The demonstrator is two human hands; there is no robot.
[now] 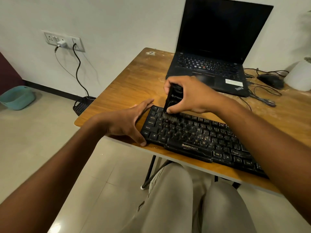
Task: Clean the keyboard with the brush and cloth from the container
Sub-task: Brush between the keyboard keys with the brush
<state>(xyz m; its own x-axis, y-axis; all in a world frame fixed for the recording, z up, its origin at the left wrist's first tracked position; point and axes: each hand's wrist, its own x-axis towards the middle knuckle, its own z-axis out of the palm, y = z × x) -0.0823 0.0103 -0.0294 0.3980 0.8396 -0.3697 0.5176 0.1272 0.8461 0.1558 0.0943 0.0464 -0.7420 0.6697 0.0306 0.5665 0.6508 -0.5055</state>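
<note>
A black, dusty plastic keyboard [198,140] with worn pale lettering lies slanted along the near edge of the worn wooden table [134,78], its front almost flush with that edge. The left hand [124,121], fingers spread and nearly straight, braces the keyboard's left end right by the table's near-left corner. The right hand [186,96] grips a black flat-handled brush [171,105] upright, bristles touching the upper-left keys. Bare tabletop lies beyond to the left; a black open laptop [217,52] and tangled dark cables [262,96] stand farther back right.
</note>
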